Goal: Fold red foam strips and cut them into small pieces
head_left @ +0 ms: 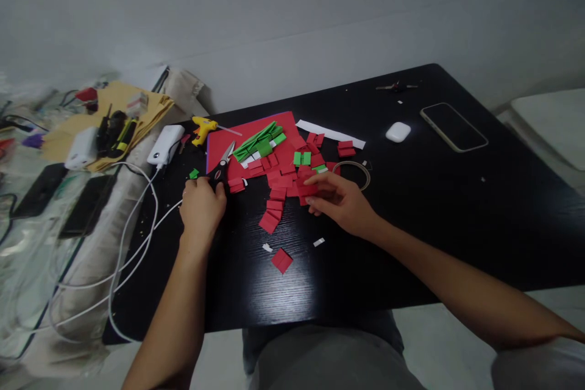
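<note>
My left hand (200,206) is closed around the black handles of a pair of scissors (222,166), whose blades lie on the edge of a red paper sheet (249,134). My right hand (340,200) pinches a small folded red paper piece (307,189) over a scatter of several red paper pieces (278,186) on the black table (457,213). Green folded strips (260,141) lie on the red sheet, and small green pieces (301,158) sit among the red ones. One red piece (282,260) lies apart, nearer me.
A yellow glue gun (203,128) and a white power bank (165,144) with white cables (132,237) lie at the table's left. White earbuds case (398,131), a phone (453,127), a tape ring (357,170) and a white strip (329,133) lie right. Cluttered bedding lies left.
</note>
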Demonstrator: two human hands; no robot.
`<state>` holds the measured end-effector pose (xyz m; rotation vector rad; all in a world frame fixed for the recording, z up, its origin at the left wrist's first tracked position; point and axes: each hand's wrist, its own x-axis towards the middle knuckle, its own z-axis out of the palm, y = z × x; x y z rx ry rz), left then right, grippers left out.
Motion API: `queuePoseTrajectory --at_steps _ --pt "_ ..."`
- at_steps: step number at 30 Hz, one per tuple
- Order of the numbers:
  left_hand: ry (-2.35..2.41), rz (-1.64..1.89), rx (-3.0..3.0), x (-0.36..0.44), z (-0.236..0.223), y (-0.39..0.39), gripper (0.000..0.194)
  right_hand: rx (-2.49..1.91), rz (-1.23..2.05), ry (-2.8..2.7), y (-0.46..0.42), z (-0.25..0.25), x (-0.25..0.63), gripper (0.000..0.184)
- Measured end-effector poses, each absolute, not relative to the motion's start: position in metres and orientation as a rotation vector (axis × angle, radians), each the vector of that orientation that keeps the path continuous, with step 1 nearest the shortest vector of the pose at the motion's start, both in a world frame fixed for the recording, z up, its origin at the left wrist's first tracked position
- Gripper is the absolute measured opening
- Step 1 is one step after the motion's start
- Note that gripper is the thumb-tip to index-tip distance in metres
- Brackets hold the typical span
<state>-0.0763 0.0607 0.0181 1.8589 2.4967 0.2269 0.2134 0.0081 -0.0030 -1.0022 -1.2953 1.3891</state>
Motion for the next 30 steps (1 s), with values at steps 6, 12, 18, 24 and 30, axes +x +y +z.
queuePoseTrajectory --at_steps 6,12,18,24,30 --pt "2.439 0.33 1.99 -0.073 0.016 0.055 0.052 -1.014 1.352 -1.348 0.007 -0.008 0.212 0.025" --pt "2.215 0.759 2.028 -0.061 0.018 0.048 0.03 -1.021 1.389 -1.33 0.006 -0.007 0.212 0.029" --pt "1.342 0.762 1.644 -0.019 0.015 0.02 0.039 -0.98 1.524 -1.252 0.002 -0.005 0.21 0.041" --pt "1.039 0.694 1.213 -0.007 0.008 0.016 0.053 -0.922 1.626 -1.287 -0.004 -0.001 0.207 0.041" --pt "0.989 0.696 1.086 -0.006 0.007 0.012 0.032 -0.957 1.622 -1.308 -0.005 0.0 0.206 0.04"
